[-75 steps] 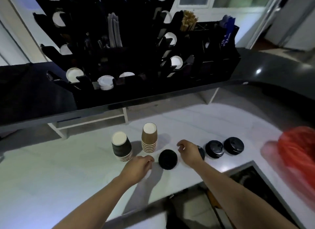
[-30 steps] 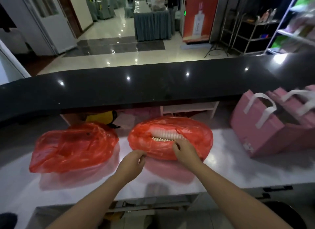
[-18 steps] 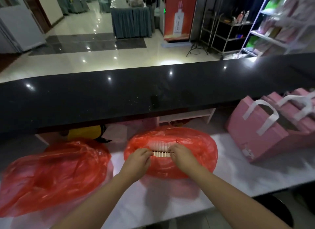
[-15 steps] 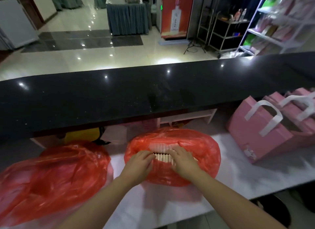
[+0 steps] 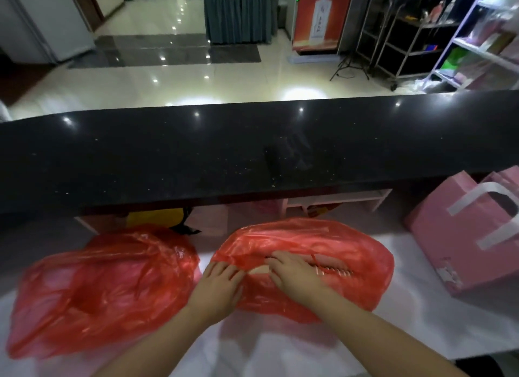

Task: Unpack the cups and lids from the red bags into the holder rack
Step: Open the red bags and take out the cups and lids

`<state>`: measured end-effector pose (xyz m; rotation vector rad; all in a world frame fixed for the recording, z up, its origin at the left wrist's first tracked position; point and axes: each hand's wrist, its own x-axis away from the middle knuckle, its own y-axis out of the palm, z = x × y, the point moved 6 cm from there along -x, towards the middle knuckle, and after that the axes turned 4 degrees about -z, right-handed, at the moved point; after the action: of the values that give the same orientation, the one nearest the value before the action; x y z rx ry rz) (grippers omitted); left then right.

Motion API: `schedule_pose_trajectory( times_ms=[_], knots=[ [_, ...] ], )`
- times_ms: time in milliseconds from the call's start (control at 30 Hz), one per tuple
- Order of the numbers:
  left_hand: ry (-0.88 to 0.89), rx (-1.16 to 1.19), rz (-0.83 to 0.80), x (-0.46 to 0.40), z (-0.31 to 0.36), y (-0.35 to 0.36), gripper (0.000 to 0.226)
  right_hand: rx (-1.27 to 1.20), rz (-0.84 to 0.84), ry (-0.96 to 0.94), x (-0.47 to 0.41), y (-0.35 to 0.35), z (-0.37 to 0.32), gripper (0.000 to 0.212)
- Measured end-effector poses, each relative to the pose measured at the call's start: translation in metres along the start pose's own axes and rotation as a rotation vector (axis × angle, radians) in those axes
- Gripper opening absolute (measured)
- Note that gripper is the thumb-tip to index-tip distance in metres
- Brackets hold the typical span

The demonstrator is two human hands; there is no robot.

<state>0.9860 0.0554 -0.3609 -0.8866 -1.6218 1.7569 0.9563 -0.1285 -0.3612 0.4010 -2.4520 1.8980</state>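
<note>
Your left hand point(image 5: 217, 288) lies on right red bag point(image 5: 362, 264), fingers spread at its near-left edge. Your right hand point(image 5: 295, 275) lies flat on top, fingers straight, beside stack of cups point(image 5: 332, 270) showing through opening (ribbed rims only). Left red bag point(image 5: 98, 286) sits crumpled just beside, on white tabletop point(image 5: 415, 315). Pink bag point(image 5: 463, 236) at right.
</note>
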Motion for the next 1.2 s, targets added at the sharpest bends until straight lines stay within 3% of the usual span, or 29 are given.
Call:
schedule_pose_trajectory(
  times_ms=[200, 367, 467, 533, 667, 767, 900, 967, 1133, 1200],
  knots=[
    [-0.139, -0.068, -0.032, 0.001, -0.018, -0.006, 0.035, 0.143, -0.131, -0.073, -0.030, 0.001, -0.028, 0.032],
    [-0.212, -0.027, -0.027, -0.010, -0.028, -0.010, 0.038, 0.187, 0.188, -0.177, -0.040, -0.028, -0.029, 0.031],
    [-0.283, 0.059, -0.226, -0.020, -0.038, 0.002, 0.079, 0.170, -0.023, -0.037, -0.053, -0.027, -0.004, 0.060],
    [-0.323, 0.094, -0.380, -0.026, -0.045, 0.016, 0.100, 0.130, -0.108, 0.025, -0.058, -0.022, 0.012, 0.068],
    [-0.381, 0.169, -0.472, -0.038, -0.061, 0.037, 0.122, -0.105, -0.001, 0.127, -0.065, -0.023, 0.039, 0.058],
    [-0.405, 0.293, -0.552, -0.039, -0.072, 0.056, 0.135, -0.149, 0.008, 0.180, -0.063, -0.016, 0.057, 0.053],
    [-0.398, 0.457, -0.602, -0.029, -0.078, 0.080, 0.135, -0.253, 0.005, 0.271, -0.050, -0.004, 0.088, 0.050],
    [-0.389, 0.416, -0.598, -0.023, -0.076, 0.088, 0.134, -0.288, 0.014, 0.302, -0.043, -0.001, 0.104, 0.051],
    [-0.359, 0.419, -0.556, -0.020, -0.060, 0.091, 0.124, -0.194, -0.103, 0.305, -0.051, 0.002, 0.111, 0.049],
    [-0.381, 0.480, -0.485, -0.017, -0.055, 0.084, 0.116, -0.170, -0.059, 0.299, -0.056, -0.007, 0.101, 0.041]
  ],
)
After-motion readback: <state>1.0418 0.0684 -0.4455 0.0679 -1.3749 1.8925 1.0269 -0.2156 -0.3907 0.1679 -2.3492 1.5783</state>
